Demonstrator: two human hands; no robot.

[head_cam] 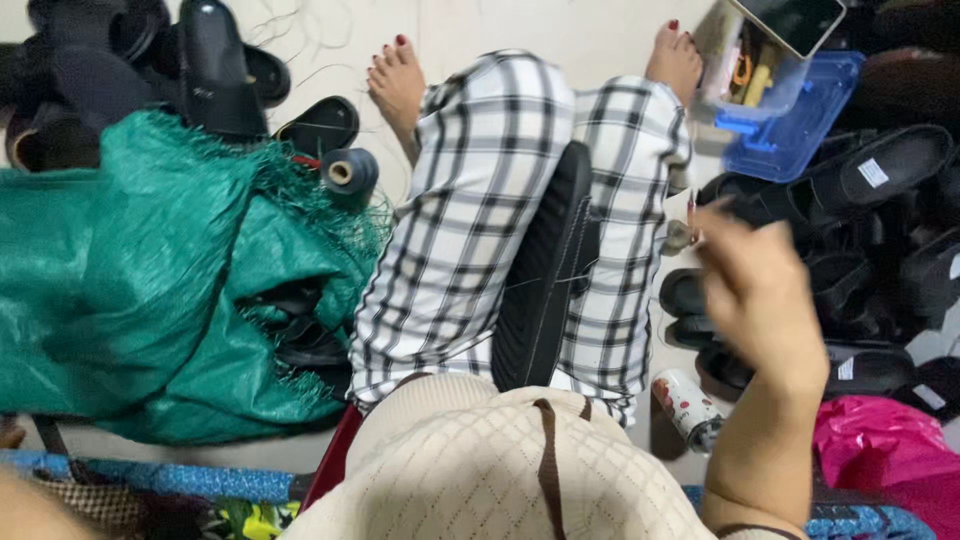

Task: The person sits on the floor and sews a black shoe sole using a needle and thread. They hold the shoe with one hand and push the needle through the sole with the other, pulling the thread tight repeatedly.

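Note:
A black sandal sole [545, 270] stands on edge between my knees, against my checked trousers [470, 220]. A fine thread runs across the sole near its stitched edge. My right hand [760, 290] is raised to the right of the sole and is blurred. Its fingers pinch a thin red-tipped tool [690, 212]. My left hand is out of view; only a blur of skin shows at the bottom left corner.
A green woven sack [130, 270] holding black sandals lies at the left, with a dark thread spool [350, 172] by it. More black sandals [880, 190] are piled at the right. A blue plastic box [800, 120], a small can [690, 405] and a pink bag [880, 440] are also there.

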